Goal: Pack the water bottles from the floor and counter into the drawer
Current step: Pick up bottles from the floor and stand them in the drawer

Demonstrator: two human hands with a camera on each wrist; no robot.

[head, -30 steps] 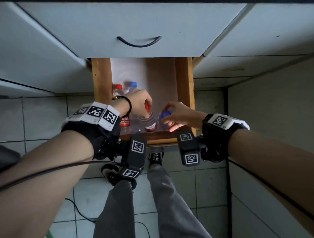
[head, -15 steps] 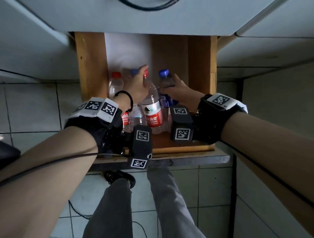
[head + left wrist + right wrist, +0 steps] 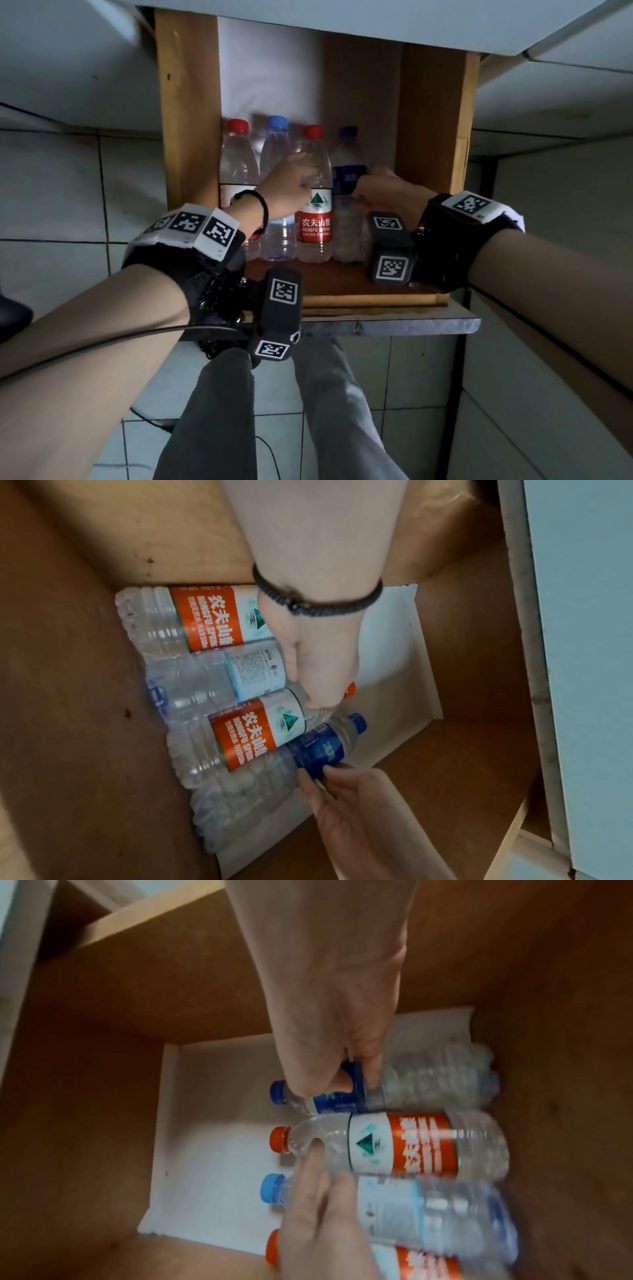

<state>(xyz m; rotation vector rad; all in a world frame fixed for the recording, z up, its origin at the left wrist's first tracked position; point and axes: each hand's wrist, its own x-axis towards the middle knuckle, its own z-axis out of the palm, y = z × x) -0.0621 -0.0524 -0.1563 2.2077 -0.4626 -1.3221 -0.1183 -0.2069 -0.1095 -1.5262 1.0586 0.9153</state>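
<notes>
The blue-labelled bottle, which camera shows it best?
Left wrist view: the blue-labelled bottle shows cap to base, with only fingertips of the right hand on its label. Right wrist view: blurred, the hand covers its shoulder. Head view: small, partly behind that hand.

head: above, facing down into drawer [image 3: 186, 102] | wrists: close, inside it, opposite sides | shared: bottle row [image 3: 313, 222]

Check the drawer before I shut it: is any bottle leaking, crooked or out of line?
Nothing stands out. The four bottles lie side by side in the drawer, caps on, all pointing to the back. No water shows on the wood or the white liner.
</notes>
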